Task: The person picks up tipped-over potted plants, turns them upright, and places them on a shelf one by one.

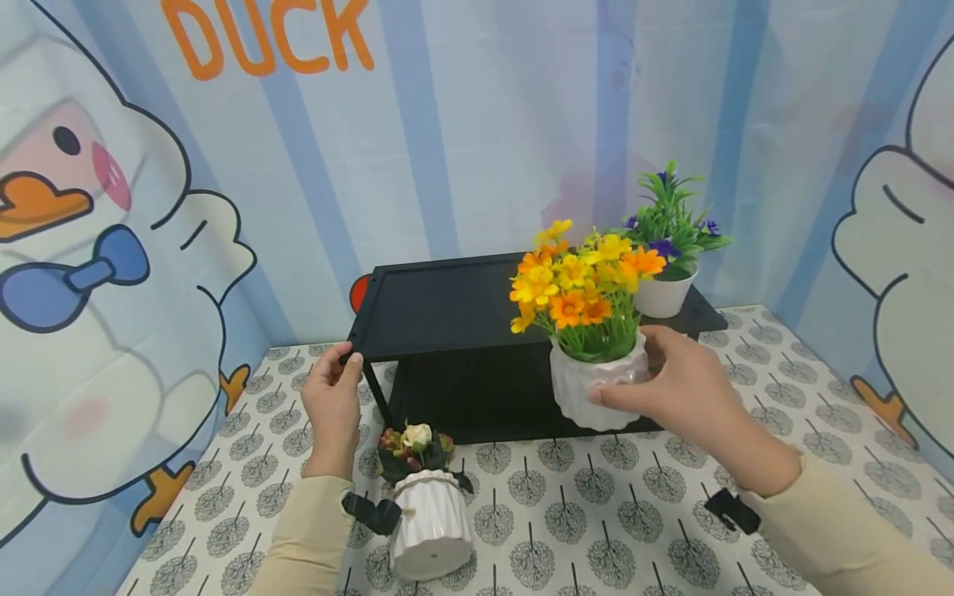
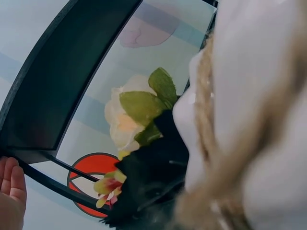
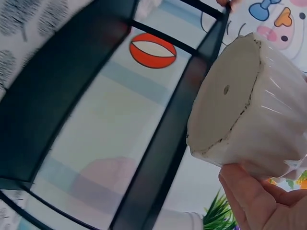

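Observation:
My right hand (image 1: 681, 385) grips a white ceramic flowerpot (image 1: 570, 397) from its right side, thumb across the front. Yellow and orange flowers (image 1: 570, 281) fill it. The right wrist view shows the underside of this flowerpot (image 3: 225, 96), with a small hole, lifted off any surface. At the front left corner of a black two-tier shelf (image 1: 447, 306), my left hand (image 1: 334, 397) pinches the edge between thumb and fingers. Beside my left wrist a second white pot (image 1: 432, 526) with cream and dark red flowers (image 1: 416, 443) lies tilted, its base toward me.
A white pot (image 1: 666, 294) with a green plant and purple flowers (image 1: 674, 223) stands on the shelf's right end. The shelf's lower tier (image 1: 477, 397) sits close above the tree-patterned tablecloth (image 1: 566, 513). A duck-printed curtain (image 1: 484, 124) hangs behind.

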{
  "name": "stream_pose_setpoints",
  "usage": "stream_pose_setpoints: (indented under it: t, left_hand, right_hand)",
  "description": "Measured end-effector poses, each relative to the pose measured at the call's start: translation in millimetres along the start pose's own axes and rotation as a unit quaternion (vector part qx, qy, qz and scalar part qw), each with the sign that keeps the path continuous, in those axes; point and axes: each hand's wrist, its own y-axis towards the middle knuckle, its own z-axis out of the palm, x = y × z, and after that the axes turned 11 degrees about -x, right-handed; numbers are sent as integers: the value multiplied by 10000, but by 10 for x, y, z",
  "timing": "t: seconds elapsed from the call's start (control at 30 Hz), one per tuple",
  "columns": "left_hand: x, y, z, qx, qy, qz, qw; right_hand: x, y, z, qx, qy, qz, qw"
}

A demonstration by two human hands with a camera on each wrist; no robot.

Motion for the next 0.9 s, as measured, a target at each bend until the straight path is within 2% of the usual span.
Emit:
stream_pose_setpoints:
  t: [0.27, 0.47, 0.67, 0.9]
  left_hand:
    - [6, 0, -19, 78, -87, -156, 9998]
    - [4, 4, -33, 104, -104, -205, 9997]
    - [-2, 11, -24, 47, -251, -106, 9996]
    - [25, 23, -15, 6, -134, 50, 9999]
  right_hand:
    - [172, 315, 92, -205, 38, 29, 9998]
    - [227, 515, 179, -290, 309, -42, 9991]
    - [262, 689, 268, -441, 394, -11, 9983]
    - [242, 866, 390, -807, 594, 82, 9949]
